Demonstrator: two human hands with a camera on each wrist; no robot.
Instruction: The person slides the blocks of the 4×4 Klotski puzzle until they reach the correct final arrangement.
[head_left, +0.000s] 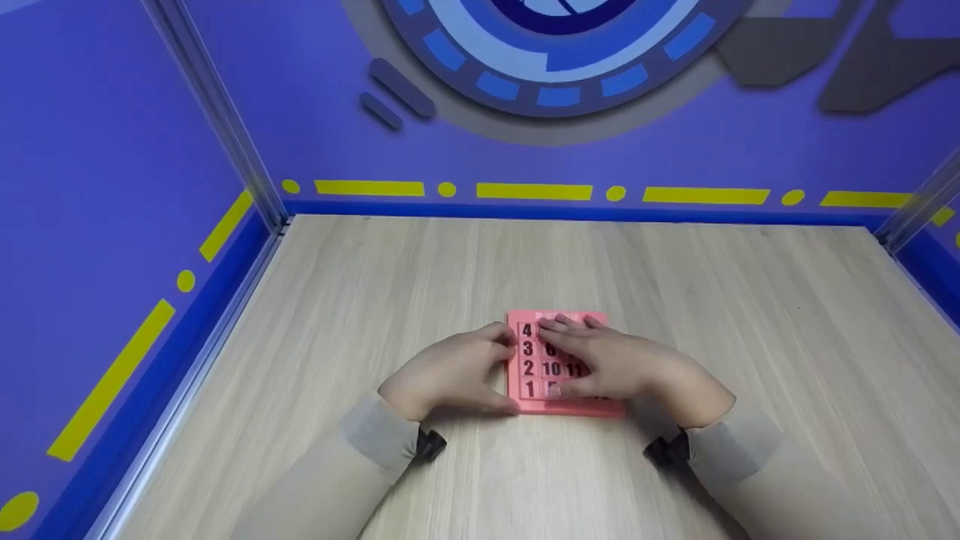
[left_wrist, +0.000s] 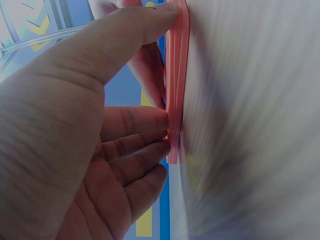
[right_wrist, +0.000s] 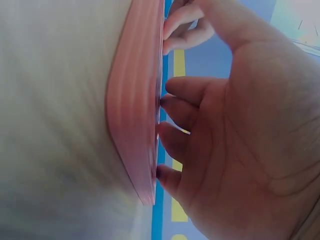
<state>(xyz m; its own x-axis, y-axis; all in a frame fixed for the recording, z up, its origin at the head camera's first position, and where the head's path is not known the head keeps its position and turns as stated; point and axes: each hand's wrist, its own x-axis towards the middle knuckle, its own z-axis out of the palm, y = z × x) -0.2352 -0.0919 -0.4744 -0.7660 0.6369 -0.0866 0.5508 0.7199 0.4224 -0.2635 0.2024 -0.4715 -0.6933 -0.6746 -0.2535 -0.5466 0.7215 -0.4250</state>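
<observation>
Wood-grain counter [head_left: 375,285], purple back wall [head_left: 300,90] bearing yellow dashes [head_left: 534,192] and circular blue graphic [head_left: 562,46], metal strip [head_left: 214,97] at left corner

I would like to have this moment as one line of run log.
left hand: touches left edge of pink number board | right hand: touches number tiles from above | board: flat on table

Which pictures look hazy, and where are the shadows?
Head view: fairly sharp, several numbers readable on the pink puzzle, soft shadows beside left hand and right hand. Left wrist view: table smeared, shadowed near the puzzle. Right wrist view: hazy, table blurred, upper right washed out.
</observation>
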